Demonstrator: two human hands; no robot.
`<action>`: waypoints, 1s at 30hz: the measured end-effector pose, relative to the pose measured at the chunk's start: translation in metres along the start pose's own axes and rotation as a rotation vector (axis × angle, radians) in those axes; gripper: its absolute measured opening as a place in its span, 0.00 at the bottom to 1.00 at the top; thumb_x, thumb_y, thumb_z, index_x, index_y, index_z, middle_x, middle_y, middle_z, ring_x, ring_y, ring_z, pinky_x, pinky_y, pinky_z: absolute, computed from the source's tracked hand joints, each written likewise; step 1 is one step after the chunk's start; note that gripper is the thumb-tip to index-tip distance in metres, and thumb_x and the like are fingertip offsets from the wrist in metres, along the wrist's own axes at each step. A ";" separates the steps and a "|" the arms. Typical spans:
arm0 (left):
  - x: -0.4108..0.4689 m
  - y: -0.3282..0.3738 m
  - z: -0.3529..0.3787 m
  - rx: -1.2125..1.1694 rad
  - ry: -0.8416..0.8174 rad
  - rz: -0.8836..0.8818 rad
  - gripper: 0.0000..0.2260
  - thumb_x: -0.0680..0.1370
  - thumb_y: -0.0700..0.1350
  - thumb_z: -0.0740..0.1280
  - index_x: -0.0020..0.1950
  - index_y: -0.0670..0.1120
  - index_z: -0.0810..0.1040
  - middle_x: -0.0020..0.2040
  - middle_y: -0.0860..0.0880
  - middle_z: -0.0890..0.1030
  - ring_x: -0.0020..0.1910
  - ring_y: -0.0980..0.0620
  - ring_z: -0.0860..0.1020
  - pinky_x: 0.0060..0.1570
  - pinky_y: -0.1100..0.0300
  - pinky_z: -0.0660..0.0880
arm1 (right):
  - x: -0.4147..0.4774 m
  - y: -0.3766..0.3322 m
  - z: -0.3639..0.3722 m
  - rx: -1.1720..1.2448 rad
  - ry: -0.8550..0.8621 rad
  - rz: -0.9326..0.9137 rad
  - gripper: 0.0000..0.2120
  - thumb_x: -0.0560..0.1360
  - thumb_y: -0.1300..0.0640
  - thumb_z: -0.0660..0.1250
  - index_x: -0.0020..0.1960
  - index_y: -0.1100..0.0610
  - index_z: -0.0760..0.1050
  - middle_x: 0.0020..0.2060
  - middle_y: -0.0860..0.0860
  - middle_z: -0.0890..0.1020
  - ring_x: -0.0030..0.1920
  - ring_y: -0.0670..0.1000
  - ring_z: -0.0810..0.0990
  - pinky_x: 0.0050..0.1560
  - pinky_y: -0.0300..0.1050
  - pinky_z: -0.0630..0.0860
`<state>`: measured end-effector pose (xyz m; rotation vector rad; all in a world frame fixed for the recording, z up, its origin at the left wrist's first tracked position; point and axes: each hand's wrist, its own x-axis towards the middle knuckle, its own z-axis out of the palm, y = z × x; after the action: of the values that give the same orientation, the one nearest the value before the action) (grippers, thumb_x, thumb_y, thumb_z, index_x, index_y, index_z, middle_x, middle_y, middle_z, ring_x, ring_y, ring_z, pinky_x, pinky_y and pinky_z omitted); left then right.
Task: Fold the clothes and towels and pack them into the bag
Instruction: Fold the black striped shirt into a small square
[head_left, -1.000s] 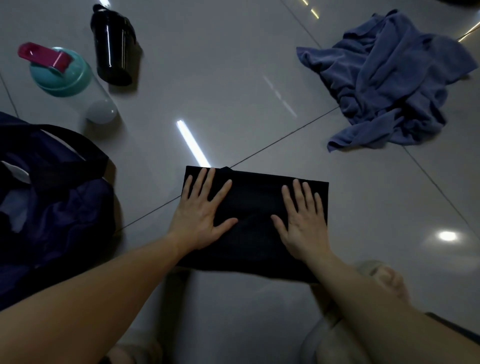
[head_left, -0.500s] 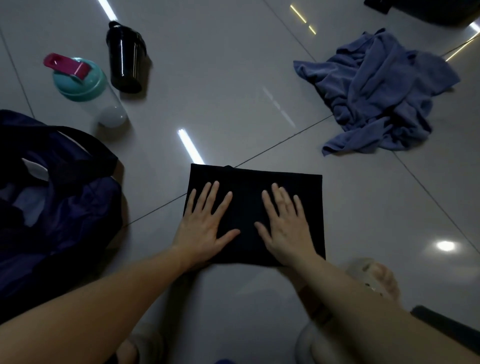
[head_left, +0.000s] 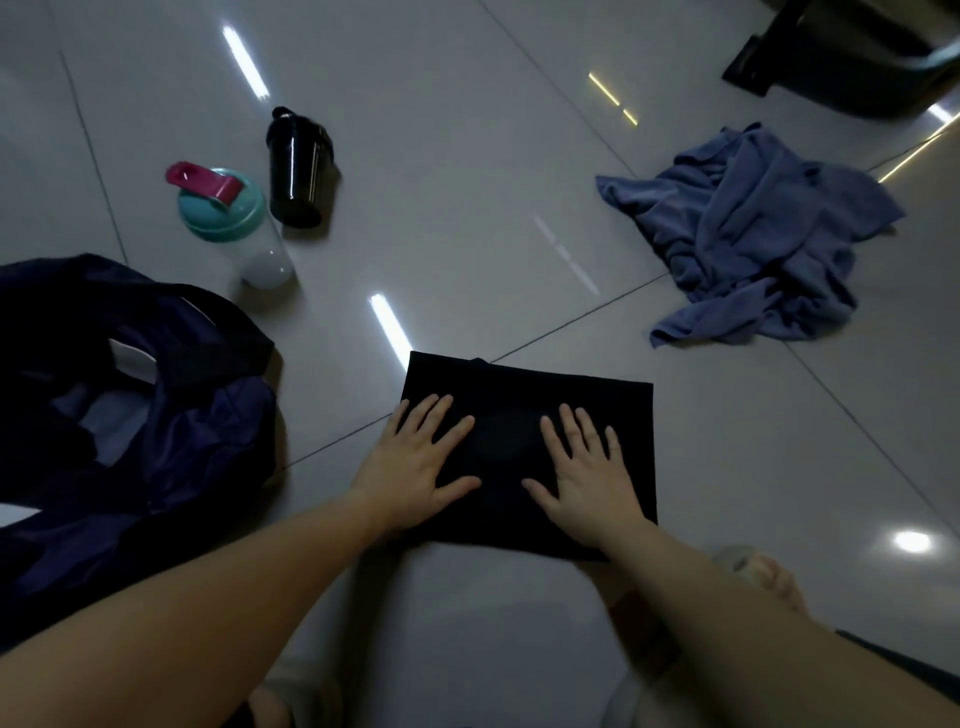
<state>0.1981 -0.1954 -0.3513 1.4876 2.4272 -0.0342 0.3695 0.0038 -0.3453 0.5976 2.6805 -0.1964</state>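
Observation:
A black garment (head_left: 519, 395), folded into a flat rectangle, lies on the tiled floor in front of me. My left hand (head_left: 415, 467) presses flat on its left half with fingers spread. On its right half my right hand (head_left: 587, 473) lies flat in the same way. A dark navy bag (head_left: 171, 441) sits open on the floor to the left. A crumpled blue towel (head_left: 748, 239) lies in a heap at the upper right.
A clear shaker bottle with a teal lid and pink cap (head_left: 223, 218) and a black bottle (head_left: 296, 166) stand behind the bag. A dark object (head_left: 841, 57) sits at the top right corner. My foot (head_left: 769, 577) shows at the lower right.
Both hands have slid toward me along the black garment, staying flat on it. The view has tilted up, showing more of the far floor.

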 end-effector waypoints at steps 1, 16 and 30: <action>0.002 -0.003 -0.004 -0.023 0.053 -0.028 0.35 0.79 0.69 0.49 0.81 0.52 0.60 0.81 0.43 0.57 0.80 0.45 0.54 0.79 0.45 0.50 | 0.003 -0.001 -0.008 -0.009 -0.001 -0.006 0.39 0.79 0.33 0.50 0.83 0.52 0.44 0.82 0.55 0.44 0.81 0.57 0.42 0.79 0.62 0.43; 0.020 0.025 -0.039 -0.564 -0.086 -0.953 0.32 0.71 0.54 0.75 0.69 0.43 0.67 0.66 0.41 0.75 0.66 0.40 0.73 0.65 0.46 0.71 | -0.010 -0.062 -0.043 -0.022 -0.371 -0.090 0.35 0.80 0.47 0.60 0.82 0.46 0.46 0.81 0.54 0.42 0.80 0.60 0.44 0.72 0.63 0.62; 0.017 -0.029 -0.075 -1.583 -0.238 -0.843 0.09 0.79 0.48 0.68 0.53 0.44 0.78 0.35 0.47 0.77 0.31 0.50 0.75 0.34 0.59 0.73 | -0.024 -0.121 -0.039 0.146 -0.066 -0.279 0.27 0.79 0.47 0.63 0.75 0.52 0.65 0.69 0.56 0.69 0.65 0.59 0.71 0.60 0.55 0.72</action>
<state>0.1476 -0.1814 -0.2880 -0.2185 1.6800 1.1114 0.3244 -0.1056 -0.2937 0.2506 2.6917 -0.4826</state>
